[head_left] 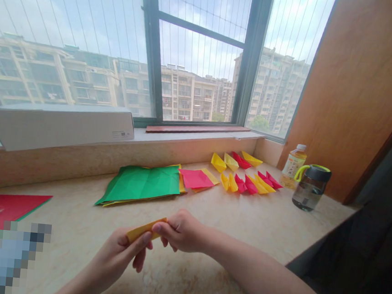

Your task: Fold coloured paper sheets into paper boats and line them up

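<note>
A narrow folded strip of yellow paper [143,230] is held in the air between my two hands, over the near part of the counter. My left hand [130,246] grips its left part, thumb on top and fingers curled beneath. Pinched at the strip's right end are the thumb and fingers of my right hand [180,230]. Beyond the hands lie a stack of green paper sheets [144,183] and some smaller pink paper [197,178] over yellow. Farther right stand several folded paper boats [247,183] in yellow and red, in two rows.
A tea bottle [293,167] and a dark water bottle [311,189] stand at the right by the wooden panel. On the sill rests a long white box [60,126]. Red paper [9,204] lies at the left, above a blurred-out patch. The counter [243,233] ends at the right edge.
</note>
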Demonstrator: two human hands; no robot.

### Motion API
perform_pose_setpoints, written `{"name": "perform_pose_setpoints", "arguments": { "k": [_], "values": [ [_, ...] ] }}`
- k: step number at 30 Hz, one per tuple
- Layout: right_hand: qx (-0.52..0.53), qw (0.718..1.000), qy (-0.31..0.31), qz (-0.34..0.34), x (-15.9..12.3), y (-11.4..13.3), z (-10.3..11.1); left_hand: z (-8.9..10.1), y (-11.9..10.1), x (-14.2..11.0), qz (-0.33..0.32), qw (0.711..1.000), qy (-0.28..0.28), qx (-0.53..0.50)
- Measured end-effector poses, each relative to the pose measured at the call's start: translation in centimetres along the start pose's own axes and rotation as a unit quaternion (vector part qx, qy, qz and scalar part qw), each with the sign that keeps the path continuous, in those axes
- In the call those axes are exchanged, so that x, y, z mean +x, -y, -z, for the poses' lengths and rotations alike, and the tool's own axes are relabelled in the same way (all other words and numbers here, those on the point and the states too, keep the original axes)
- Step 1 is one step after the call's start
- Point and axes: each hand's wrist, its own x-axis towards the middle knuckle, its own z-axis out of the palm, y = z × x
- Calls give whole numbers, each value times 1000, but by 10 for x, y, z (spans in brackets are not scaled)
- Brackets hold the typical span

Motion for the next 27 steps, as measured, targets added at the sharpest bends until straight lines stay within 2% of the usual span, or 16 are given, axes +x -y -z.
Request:
{"name": "perform_pose_setpoints", "arguments": {
  "k": [4, 9, 14, 20, 25, 27],
  "values": [
    [26, 998, 15, 46, 0, 0, 1, -2, -1, 0, -8, 1000, -16, 22],
    [2, 999, -21, 32, 1, 2, -1, 0, -4, -2, -18, 1000, -10, 12],
    [64, 997, 28, 28, 1, -4, -1, -1, -3, -2, 1, 999, -31, 34],
    [18, 999, 26, 20, 3, -7, -3, -1, -2, -4, -15, 999, -36, -1],
    [42, 995, 89, 5, 0, -10, -3, -3, 5, -1, 9, 998, -57, 6],
    [56, 994, 96, 14, 0, -9, -2, -5, 8, 0, 13, 999, -43, 16]
  ]
}}
